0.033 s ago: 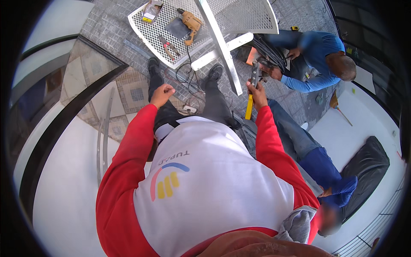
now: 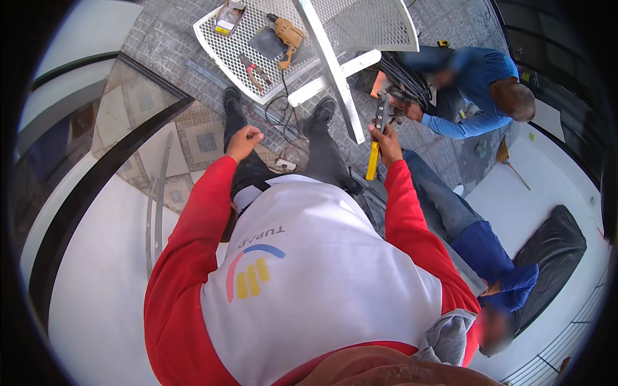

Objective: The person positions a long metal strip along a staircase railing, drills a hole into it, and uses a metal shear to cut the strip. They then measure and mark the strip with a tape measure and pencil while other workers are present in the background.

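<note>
My right hand (image 2: pixel 389 145) is closed round a hand tool with a yellow handle (image 2: pixel 373 161) and a grey, bolted metal head (image 2: pixel 382 110). The head points away from me, close to the co-worker's hands; the exact kind of tool is unclear. Out to the left, my left hand (image 2: pixel 243 143) hangs above my thigh with its fingers curled and thumb pressed in. Whatever it may hold is hidden. Just left of the tool, a white metal bar (image 2: pixel 333 74) reaches toward me, lying across a white mesh panel (image 2: pixel 380 29).
On the mesh lie a tan power drill (image 2: pixel 288 37), red-handled pliers (image 2: pixel 254 72) and a small box (image 2: pixel 229 17). Cables (image 2: pixel 283 109) run past my feet. A person in blue (image 2: pixel 479 90) crouches at right by black cable (image 2: pixel 405 77); another person (image 2: pixel 479 248) is lower right.
The tool in my right hand has tilted a little, its yellow handle end shifting slightly left. My left hand stays in place.
</note>
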`<state>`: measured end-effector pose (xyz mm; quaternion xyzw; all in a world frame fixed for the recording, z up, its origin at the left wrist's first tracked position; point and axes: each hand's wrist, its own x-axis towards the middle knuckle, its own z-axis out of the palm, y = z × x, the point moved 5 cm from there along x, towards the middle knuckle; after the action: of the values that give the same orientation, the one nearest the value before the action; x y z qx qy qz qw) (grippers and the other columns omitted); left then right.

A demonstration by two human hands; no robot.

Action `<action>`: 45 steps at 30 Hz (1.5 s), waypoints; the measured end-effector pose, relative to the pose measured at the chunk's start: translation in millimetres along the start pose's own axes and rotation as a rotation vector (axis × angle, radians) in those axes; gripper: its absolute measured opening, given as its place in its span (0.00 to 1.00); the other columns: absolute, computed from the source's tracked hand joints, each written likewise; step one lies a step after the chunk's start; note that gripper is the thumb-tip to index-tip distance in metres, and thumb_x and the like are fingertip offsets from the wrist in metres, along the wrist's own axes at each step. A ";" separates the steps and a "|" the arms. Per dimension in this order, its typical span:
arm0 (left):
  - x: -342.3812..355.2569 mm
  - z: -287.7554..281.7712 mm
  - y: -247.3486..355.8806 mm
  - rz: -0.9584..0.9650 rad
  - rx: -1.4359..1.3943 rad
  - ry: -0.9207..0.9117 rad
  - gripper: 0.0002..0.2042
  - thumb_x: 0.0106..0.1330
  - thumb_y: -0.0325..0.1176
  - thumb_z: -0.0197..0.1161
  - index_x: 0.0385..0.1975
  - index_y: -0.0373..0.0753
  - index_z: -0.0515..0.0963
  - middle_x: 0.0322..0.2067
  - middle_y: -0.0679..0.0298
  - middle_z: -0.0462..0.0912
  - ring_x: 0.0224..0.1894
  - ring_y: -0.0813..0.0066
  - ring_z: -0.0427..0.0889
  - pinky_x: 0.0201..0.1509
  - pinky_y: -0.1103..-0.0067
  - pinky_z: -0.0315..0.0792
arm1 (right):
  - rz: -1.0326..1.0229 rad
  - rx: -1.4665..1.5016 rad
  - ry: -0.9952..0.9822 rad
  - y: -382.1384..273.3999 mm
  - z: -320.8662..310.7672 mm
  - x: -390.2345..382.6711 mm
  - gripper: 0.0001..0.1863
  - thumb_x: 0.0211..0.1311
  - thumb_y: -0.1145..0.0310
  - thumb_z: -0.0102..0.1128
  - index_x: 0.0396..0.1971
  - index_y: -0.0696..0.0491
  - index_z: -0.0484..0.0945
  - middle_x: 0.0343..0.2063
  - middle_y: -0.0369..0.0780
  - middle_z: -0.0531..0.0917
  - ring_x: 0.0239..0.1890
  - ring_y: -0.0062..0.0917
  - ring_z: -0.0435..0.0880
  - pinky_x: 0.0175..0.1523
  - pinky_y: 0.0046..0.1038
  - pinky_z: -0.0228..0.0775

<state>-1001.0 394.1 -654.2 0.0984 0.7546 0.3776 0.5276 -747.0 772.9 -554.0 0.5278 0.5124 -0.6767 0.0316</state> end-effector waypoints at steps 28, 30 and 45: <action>257.1 -67.1 -2.2 -0.300 0.228 0.500 0.44 0.63 0.45 0.71 0.76 0.44 0.53 0.59 0.34 0.68 0.58 0.36 0.76 0.63 0.58 0.72 | -0.570 -0.940 0.326 -111.4 167.2 187.8 0.37 0.54 0.63 0.77 0.63 0.54 0.71 0.55 0.52 0.77 0.59 0.48 0.76 0.62 0.41 0.70; 278.4 -59.8 -4.3 -0.292 0.209 0.523 0.46 0.62 0.38 0.73 0.77 0.43 0.51 0.62 0.35 0.64 0.57 0.37 0.78 0.61 0.60 0.75 | -0.478 -0.916 0.221 -103.7 168.4 215.8 0.40 0.55 0.58 0.77 0.64 0.59 0.69 0.51 0.55 0.80 0.54 0.48 0.81 0.59 0.41 0.74; 177.8 -166.9 19.6 -0.011 -0.086 0.188 0.28 0.68 0.44 0.71 0.63 0.36 0.74 0.41 0.62 0.84 0.39 0.74 0.83 0.39 0.75 0.75 | -0.438 -1.068 0.374 -138.3 183.2 128.1 0.16 0.57 0.67 0.65 0.43 0.54 0.75 0.40 0.51 0.84 0.45 0.51 0.85 0.49 0.48 0.76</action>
<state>-1226.7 427.2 -743.0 0.0357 0.7843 0.4145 0.4602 -1009.2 769.0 -573.4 0.4315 0.8746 -0.2125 0.0615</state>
